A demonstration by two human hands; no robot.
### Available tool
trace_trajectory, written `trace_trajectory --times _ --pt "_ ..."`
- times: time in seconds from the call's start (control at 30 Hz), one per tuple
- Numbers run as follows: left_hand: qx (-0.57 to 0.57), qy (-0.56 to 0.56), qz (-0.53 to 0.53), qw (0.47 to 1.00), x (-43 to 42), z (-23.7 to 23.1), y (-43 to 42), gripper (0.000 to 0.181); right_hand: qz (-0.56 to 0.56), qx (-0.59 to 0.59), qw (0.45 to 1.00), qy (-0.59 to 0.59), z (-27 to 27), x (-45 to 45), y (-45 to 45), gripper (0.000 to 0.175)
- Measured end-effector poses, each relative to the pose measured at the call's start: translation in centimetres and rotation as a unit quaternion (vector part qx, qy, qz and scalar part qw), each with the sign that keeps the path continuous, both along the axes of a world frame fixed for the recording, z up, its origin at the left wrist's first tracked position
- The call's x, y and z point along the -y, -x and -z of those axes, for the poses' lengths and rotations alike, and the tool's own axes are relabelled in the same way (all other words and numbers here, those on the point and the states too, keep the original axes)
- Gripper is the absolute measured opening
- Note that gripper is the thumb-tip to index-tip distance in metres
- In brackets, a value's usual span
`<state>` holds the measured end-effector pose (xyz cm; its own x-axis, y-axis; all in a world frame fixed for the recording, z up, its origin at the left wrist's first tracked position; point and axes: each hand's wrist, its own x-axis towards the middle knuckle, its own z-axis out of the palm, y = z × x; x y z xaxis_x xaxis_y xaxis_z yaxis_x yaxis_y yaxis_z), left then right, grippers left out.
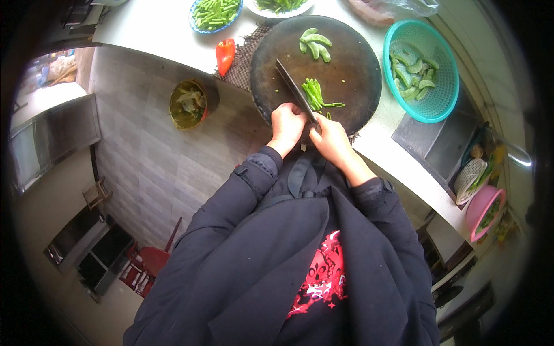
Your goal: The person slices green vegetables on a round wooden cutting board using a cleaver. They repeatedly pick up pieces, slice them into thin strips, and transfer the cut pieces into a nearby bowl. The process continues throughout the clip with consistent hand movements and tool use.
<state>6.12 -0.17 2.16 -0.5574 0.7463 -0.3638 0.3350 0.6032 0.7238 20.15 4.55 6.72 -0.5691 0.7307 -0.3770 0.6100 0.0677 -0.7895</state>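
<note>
On a round, dark wooden chopping board [355,65], my right hand [331,136] grips the handle of a kitchen knife [294,88], whose blade points away to the upper left. Just left of the handle, my left hand [288,124] has its fingers curled close to the blade; whether something is between them cannot be told. Beside the blade, to its right, lies a small pile of sliced green pods [314,93], with stray bits nearby. Several whole flat green pods [316,42] rest at the far side of the board.
A red pepper piece [225,56] lies left of the board, near a checked cloth [239,62]. Bowls of cut greens [216,14] stand behind. At right are a turquoise basket [452,93] of pods, a sink [448,138] and a pink basin [478,203]. A waste bin [176,108] stands below left.
</note>
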Motion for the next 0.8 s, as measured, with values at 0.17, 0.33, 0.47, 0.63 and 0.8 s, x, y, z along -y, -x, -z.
trace_trajectory --times 0.17,0.33,0.47,0.63,0.8 --pt "0.000 -0.008 0.013 1.000 0.4 0.1 0.1 0.018 0.024 -0.013 0.999 0.016 0.1 0.0 0.1 0.040" --pt "-0.013 -0.013 0.016 1.000 0.6 0.4 0.0 0.018 0.009 -0.017 0.999 0.030 -0.6 0.0 0.0 0.038" --pt "-0.037 -0.027 0.020 0.999 0.5 0.6 0.1 0.017 0.023 -0.025 0.997 0.075 -0.7 0.0 -0.2 0.037" --pt "-0.006 -0.010 0.043 0.999 0.6 1.2 0.4 0.015 0.019 -0.027 0.997 0.073 0.0 -0.2 -0.8 0.042" --pt "0.126 -0.033 0.076 0.989 -2.5 1.5 0.9 0.016 0.145 -0.079 0.974 0.156 -0.9 -0.8 -3.8 0.040"
